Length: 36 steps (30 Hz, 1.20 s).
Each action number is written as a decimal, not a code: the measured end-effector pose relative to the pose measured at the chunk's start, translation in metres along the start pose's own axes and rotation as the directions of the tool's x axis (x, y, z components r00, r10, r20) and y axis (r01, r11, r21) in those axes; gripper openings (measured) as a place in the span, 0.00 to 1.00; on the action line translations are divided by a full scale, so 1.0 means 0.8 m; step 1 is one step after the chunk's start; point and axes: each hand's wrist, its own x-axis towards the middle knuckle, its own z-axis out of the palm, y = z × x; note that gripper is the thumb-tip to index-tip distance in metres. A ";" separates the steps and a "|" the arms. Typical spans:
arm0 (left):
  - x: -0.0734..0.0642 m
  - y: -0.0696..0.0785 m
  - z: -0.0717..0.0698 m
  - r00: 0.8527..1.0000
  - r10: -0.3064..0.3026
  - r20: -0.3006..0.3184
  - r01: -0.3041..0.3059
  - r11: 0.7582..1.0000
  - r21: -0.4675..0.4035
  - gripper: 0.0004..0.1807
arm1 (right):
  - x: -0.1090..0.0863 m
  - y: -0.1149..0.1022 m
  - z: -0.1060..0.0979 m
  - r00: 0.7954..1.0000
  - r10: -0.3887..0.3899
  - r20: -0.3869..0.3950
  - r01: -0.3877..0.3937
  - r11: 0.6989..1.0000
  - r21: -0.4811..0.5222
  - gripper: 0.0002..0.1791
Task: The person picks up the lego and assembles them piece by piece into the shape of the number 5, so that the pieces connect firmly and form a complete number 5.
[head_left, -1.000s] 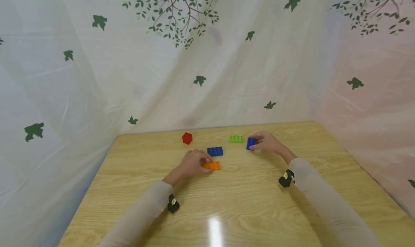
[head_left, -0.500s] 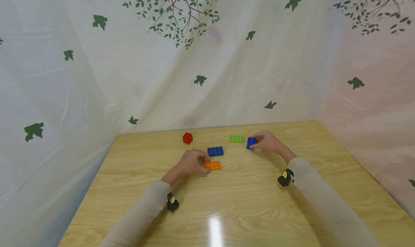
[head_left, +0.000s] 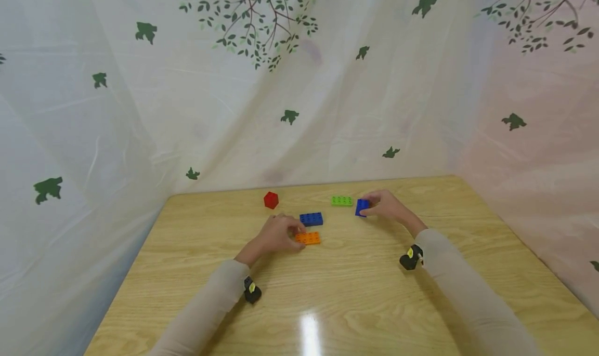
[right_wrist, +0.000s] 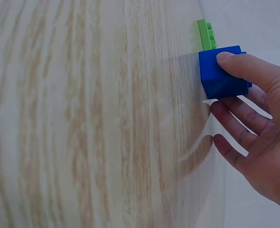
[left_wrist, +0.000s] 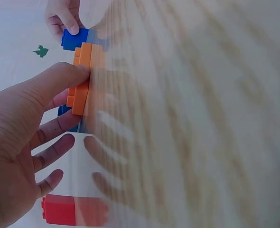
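In the head view, my left hand (head_left: 279,234) pinches the left part of a flat orange toy brick (head_left: 311,238) on the wooden table. The left wrist view shows its thumb on one side of the orange brick, the index finger partly hidden behind, and the other fingers spread. My right hand (head_left: 385,205) holds a thick blue toy brick (right_wrist: 225,73) between thumb and fingers, its studs facing away from the right wrist camera. A second blue brick (head_left: 311,219) lies just behind the orange one, studs up. Left of the right hand is a flat green brick (head_left: 341,200).
A red brick (head_left: 271,200) stands near the back left of the table (head_left: 323,293). Behind the table's far edge hangs a pale curtain (head_left: 224,127) with leaf and bird prints. Both wrists carry small black cameras.
My left hand's fingers slid slightly left along the orange brick, then back right, and that brick has shifted a little to the right. The right hand and its blue brick stay nearly still.
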 end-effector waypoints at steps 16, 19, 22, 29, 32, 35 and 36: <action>0.007 0.004 -0.011 0.997 0.030 0.065 -0.031 0.999 0.016 0.13 | 0.005 -0.002 0.001 1.000 -0.005 -0.022 0.005 1.000 -0.001 0.26; 0.008 0.004 -0.012 0.997 0.031 0.070 -0.032 0.999 0.012 0.13 | 0.005 -0.003 0.001 1.000 -0.013 -0.026 0.013 1.000 0.004 0.26; 0.008 0.003 -0.011 0.997 0.028 0.074 -0.029 1.000 0.009 0.12 | 0.006 -0.003 0.000 0.999 -0.019 -0.037 0.019 1.000 0.011 0.27; 0.008 0.004 -0.010 0.997 0.005 0.077 -0.004 1.000 -0.015 0.12 | 0.008 -0.007 -0.001 0.997 -0.047 -0.065 0.049 0.999 0.024 0.29; 0.008 0.005 -0.011 0.997 -0.006 0.082 0.007 1.000 -0.020 0.12 | 0.011 -0.012 0.000 0.996 -0.061 -0.070 0.063 0.998 0.026 0.28; 0.008 0.006 -0.012 0.996 -0.016 0.086 0.018 1.000 -0.023 0.12 | 0.013 -0.018 0.003 0.994 -0.080 -0.071 0.083 0.996 0.041 0.27; 0.008 0.006 -0.012 0.996 -0.019 0.087 0.021 0.999 -0.025 0.12 | 0.013 -0.021 0.004 0.993 -0.096 -0.067 0.099 0.994 0.040 0.27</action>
